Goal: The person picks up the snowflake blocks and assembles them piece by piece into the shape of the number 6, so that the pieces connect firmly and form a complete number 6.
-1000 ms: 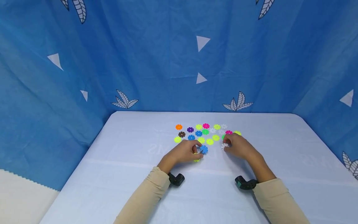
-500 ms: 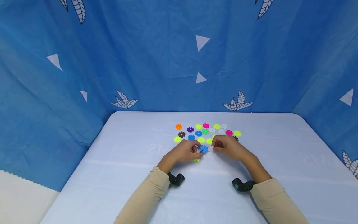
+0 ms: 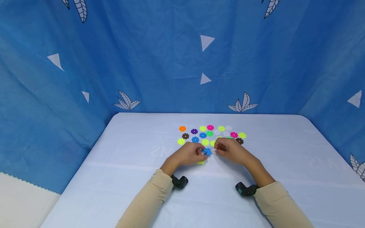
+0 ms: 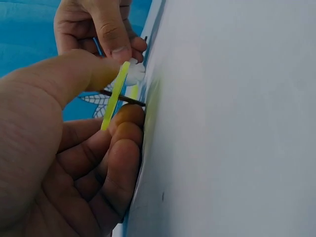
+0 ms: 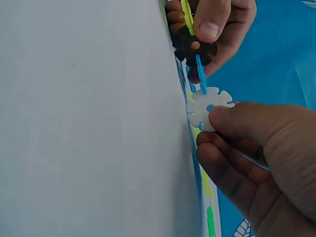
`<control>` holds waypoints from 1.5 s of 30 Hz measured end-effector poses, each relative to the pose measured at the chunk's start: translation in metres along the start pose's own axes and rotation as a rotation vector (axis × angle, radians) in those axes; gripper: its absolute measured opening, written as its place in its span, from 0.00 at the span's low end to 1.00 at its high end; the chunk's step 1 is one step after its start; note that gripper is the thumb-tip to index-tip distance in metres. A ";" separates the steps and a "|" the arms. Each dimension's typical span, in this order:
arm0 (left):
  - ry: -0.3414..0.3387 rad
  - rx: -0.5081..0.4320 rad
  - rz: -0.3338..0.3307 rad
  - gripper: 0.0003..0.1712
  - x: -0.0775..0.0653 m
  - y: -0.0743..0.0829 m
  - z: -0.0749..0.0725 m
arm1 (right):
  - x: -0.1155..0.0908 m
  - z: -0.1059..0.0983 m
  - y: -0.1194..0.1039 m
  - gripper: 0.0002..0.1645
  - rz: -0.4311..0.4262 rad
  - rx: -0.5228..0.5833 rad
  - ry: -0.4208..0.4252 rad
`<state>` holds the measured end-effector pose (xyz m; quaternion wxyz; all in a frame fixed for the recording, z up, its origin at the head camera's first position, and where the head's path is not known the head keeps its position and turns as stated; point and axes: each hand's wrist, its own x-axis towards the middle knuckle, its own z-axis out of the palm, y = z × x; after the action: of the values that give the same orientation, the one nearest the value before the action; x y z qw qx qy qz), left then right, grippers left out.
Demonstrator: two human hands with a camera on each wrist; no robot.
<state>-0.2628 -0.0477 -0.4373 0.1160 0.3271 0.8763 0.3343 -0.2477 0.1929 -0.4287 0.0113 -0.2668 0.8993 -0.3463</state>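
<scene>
My left hand [image 3: 186, 154] grips a short chain of slotted snowflake discs over the near side of the table. In it are a yellow disc [image 4: 116, 96], a dark brown disc [image 5: 183, 47] at the thumb, and a blue disc [image 3: 207, 152] standing crosswise to the brown one. Between thumb and fingers, my right hand [image 3: 232, 151] pinches a white disc [image 5: 197, 109] by its edge. The white disc meets the blue disc's edge; how deep the slots sit in each other cannot be told. In the left wrist view the fingers partly hide the brown disc.
Loose discs of several colours lie flat beyond the hands, among them an orange disc [image 3: 182, 129], a purple disc [image 3: 194, 131] and a pink disc [image 3: 233, 135]. A white cloth covers the table [image 3: 137, 139]. Behind it hangs a blue curtain [image 3: 171, 57].
My right hand has moved left with the white disc, bringing it from apart to against the blue disc. The left hand has stayed nearly in place.
</scene>
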 end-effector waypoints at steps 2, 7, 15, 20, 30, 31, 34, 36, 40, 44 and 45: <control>0.001 -0.033 -0.019 0.21 -0.001 0.000 -0.001 | 0.000 0.000 0.000 0.11 -0.012 -0.009 0.007; 0.018 -0.175 -0.060 0.14 -0.003 -0.002 -0.003 | 0.001 0.000 0.000 0.11 -0.037 -0.010 0.004; 0.042 -0.289 -0.019 0.09 -0.001 -0.008 0.002 | 0.002 0.002 0.002 0.08 -0.039 -0.013 -0.008; 0.050 -0.408 -0.019 0.07 0.001 -0.012 0.007 | 0.001 0.002 0.002 0.08 -0.032 0.001 -0.006; 0.065 -0.597 -0.123 0.07 0.000 -0.012 0.010 | 0.002 0.003 0.002 0.08 -0.090 0.010 0.017; 0.065 -0.594 -0.128 0.07 0.000 -0.012 0.010 | 0.002 0.003 0.001 0.08 -0.099 0.016 0.018; 0.068 -0.590 -0.138 0.07 0.000 -0.012 0.010 | 0.004 0.003 0.001 0.08 -0.114 0.029 0.021; 0.059 -0.600 -0.143 0.07 0.000 -0.013 0.010 | 0.004 0.004 0.002 0.08 -0.118 0.029 0.023; 0.036 -0.605 -0.127 0.06 0.001 -0.014 0.010 | 0.004 0.005 0.002 0.09 -0.110 0.034 0.018; 0.019 -0.596 -0.096 0.07 0.001 -0.015 0.011 | 0.005 0.005 0.000 0.10 -0.091 0.041 -0.010; 0.017 -0.593 -0.090 0.07 0.001 -0.015 0.011 | 0.005 0.006 -0.001 0.10 -0.081 0.041 -0.018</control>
<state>-0.2662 -0.0500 -0.4561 0.2140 0.2371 0.7550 0.5727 -0.2503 0.1854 -0.4317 0.0109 -0.3056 0.8805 -0.3623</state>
